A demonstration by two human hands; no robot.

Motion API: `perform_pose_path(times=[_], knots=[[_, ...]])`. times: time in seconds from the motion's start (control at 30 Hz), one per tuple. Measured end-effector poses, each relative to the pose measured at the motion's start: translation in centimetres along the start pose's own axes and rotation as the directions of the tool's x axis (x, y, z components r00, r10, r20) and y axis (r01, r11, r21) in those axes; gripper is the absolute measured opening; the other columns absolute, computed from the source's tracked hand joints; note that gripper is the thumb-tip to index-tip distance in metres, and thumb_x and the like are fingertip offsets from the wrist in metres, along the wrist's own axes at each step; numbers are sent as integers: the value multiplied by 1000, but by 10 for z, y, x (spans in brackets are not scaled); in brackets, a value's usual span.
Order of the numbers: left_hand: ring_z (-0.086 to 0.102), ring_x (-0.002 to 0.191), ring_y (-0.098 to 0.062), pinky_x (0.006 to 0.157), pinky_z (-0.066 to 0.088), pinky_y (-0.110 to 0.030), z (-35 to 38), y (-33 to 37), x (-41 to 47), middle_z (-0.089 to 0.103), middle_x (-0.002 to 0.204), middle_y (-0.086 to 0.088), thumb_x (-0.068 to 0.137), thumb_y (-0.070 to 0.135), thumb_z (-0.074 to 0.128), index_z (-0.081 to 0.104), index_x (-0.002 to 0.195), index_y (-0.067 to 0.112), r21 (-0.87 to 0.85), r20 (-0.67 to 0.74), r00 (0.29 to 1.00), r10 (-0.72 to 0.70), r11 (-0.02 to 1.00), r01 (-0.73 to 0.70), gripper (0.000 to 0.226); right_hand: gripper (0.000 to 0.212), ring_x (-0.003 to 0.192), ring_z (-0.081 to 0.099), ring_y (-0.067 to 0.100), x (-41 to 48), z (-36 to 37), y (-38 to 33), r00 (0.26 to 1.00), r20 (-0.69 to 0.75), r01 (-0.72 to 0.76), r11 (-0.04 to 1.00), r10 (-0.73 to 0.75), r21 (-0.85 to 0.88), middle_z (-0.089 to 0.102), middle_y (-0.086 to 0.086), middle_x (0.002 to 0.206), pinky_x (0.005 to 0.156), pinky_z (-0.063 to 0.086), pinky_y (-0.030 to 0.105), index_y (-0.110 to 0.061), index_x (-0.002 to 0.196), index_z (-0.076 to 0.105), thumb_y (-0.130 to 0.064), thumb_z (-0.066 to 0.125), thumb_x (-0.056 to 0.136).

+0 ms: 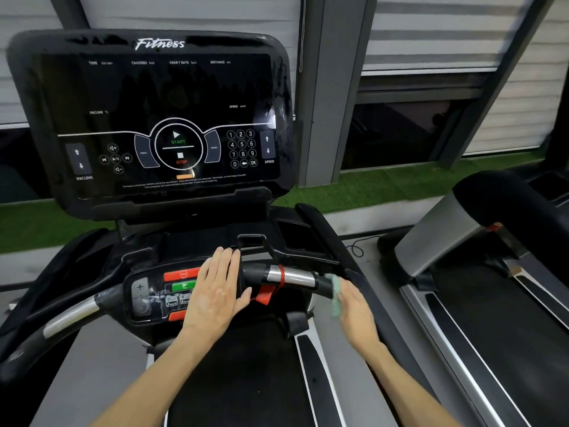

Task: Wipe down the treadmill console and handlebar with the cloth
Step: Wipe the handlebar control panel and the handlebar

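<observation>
Wiping right end of handlebar (291,277) with cloth (336,298).
Keep cloth bunched against the handlebar's right end, at right hand (354,306); finger curl there lost to blur, cannot tell. Wrap round the bar and draw along the chrome toward mid-handlebar, turning to reach the underside. Ease past red clip (264,295) hanging below mid-handlebar; judged likely to snag. Keep left hand (215,291) flat, fingers straight and together, thumb spread, on panel (147,298) left of mid-handlebar as a brace; avoid pressing buttons. Note smears on console (154,118), above and behind the handlebar; treat separately.
</observation>
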State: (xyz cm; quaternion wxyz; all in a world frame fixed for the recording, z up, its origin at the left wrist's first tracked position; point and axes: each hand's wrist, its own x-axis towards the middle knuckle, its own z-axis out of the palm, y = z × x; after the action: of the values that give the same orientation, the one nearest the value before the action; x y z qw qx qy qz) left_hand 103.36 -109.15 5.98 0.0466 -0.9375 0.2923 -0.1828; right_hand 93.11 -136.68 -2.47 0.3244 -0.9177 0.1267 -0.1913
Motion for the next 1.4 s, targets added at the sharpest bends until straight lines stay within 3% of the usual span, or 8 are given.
perform_pose_path(times=[0.17, 0.47, 0.6, 0.73, 0.87, 0.97, 1.2, 1.4], knots=[[43, 135, -37, 114, 36, -47, 0, 0, 0, 49, 139, -24, 87, 48, 59, 43, 141, -5, -3, -10, 1000, 1, 1000, -1, 77, 49, 119, 54, 19, -2, 14, -11, 991, -54, -115, 990, 119, 77, 51, -2, 132, 100, 47, 42, -23, 139, 44, -2, 45, 95], [43, 135, -37, 114, 34, -47, 0, -2, 0, 50, 139, -23, 86, 47, 62, 44, 140, -5, -2, -8, 1000, 15, 1000, -15, 77, 55, 133, 41, 23, 23, 39, -75, 949, 17, 314, 949, -314, 8, 47, 5, 141, 110, 38, 40, -14, 143, 42, 2, 51, 91], [44, 134, -37, 114, 35, -47, 0, -2, 0, 50, 138, -23, 86, 47, 62, 45, 139, -5, -10, -11, 1000, 15, 1000, -16, 77, 64, 116, 47, 6, 9, 4, -27, 983, 54, 176, 983, -174, -42, 51, -8, 130, 100, 39, 23, -33, 140, 40, 1, 49, 86], [43, 135, -37, 114, 35, -48, 1, -2, 0, 50, 138, -23, 87, 47, 58, 44, 140, -5, -4, -11, 1000, 11, 1000, -11, 76, 60, 99, 55, 21, 1, -9, 14, 994, 67, -65, 954, 89, -293, 54, -2, 113, 77, 50, 32, -28, 137, 41, 1, 53, 87], [44, 134, -37, 113, 36, -48, 0, -2, 1, 50, 137, -24, 87, 47, 58, 44, 139, -6, 7, -20, 1000, 13, 1000, -13, 76, 38, 100, 62, 17, -3, 5, -1, 988, -43, -150, 989, 150, 6, 60, -2, 117, 83, 54, 36, -22, 130, 52, -5, 45, 96], [44, 133, -37, 113, 36, -48, 1, 0, 1, 50, 137, -24, 88, 48, 56, 44, 139, -6, 27, -22, 1000, 15, 1000, -14, 76, 33, 98, 60, 4, 4, 10, -43, 994, -82, -61, 988, 74, 144, 59, -10, 111, 88, 50, 23, -28, 125, 56, -11, 42, 100], [45, 134, -36, 112, 38, -47, -1, 0, 2, 51, 139, -22, 85, 50, 61, 45, 140, -4, 34, -20, 1000, 10, 999, -10, 79, 52, 132, 44, 20, 27, 43, -123, 959, 41, 278, 960, -279, 35, 51, 9, 139, 114, 29, 27, -8, 138, 49, 3, 56, 88], [44, 135, -34, 112, 39, -46, -1, -2, 0, 50, 141, -21, 87, 53, 57, 42, 142, -3, 30, -20, 1000, 0, 1000, 1, 80, 30, 99, 62, 20, 25, 13, -81, 996, 7, 84, 996, -84, 9, 62, 2, 108, 84, 48, 28, -15, 121, 60, -15, 41, 98]])
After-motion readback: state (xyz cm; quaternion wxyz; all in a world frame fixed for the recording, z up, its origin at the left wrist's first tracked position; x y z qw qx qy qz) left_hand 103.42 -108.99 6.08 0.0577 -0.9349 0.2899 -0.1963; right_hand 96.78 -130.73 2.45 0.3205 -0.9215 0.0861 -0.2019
